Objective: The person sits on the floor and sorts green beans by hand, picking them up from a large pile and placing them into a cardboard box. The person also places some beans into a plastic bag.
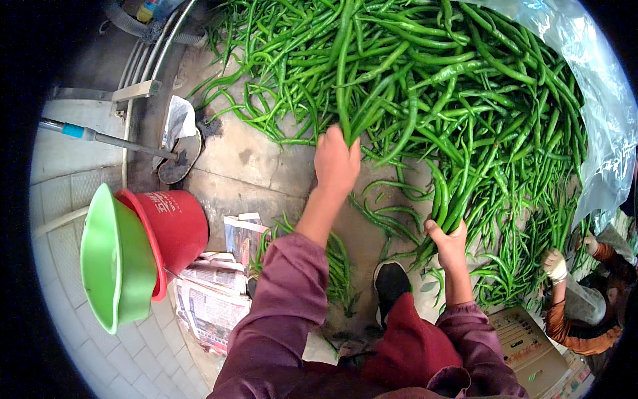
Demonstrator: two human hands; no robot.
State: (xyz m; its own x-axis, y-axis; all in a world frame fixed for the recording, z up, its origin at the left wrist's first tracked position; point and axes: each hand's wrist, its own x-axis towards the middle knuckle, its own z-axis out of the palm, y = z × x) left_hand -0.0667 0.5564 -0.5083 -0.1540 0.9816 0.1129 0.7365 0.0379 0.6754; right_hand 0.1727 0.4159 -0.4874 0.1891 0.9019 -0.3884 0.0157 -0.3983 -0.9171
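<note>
A large heap of long green chili peppers (448,90) covers the floor in front of me. My left hand (338,158) is closed around the lower ends of a few long peppers at the heap's near edge. My right hand (448,242) grips a bunch of green chili peppers (452,202) further right and nearer to me, the peppers pointing up and away from the palm. Loose peppers (394,214) lie on the floor between my hands. More peppers (340,272) lie beside my left sleeve, partly hidden by it.
At left stand a red bucket (182,229) and a green basin (117,264), near folded newspapers (217,299) and a long-handled tool (109,139). Clear plastic sheeting (605,104) borders the heap at right. A co-worker's gloved hand (554,265) holds peppers; a cardboard box (523,344) lies nearby.
</note>
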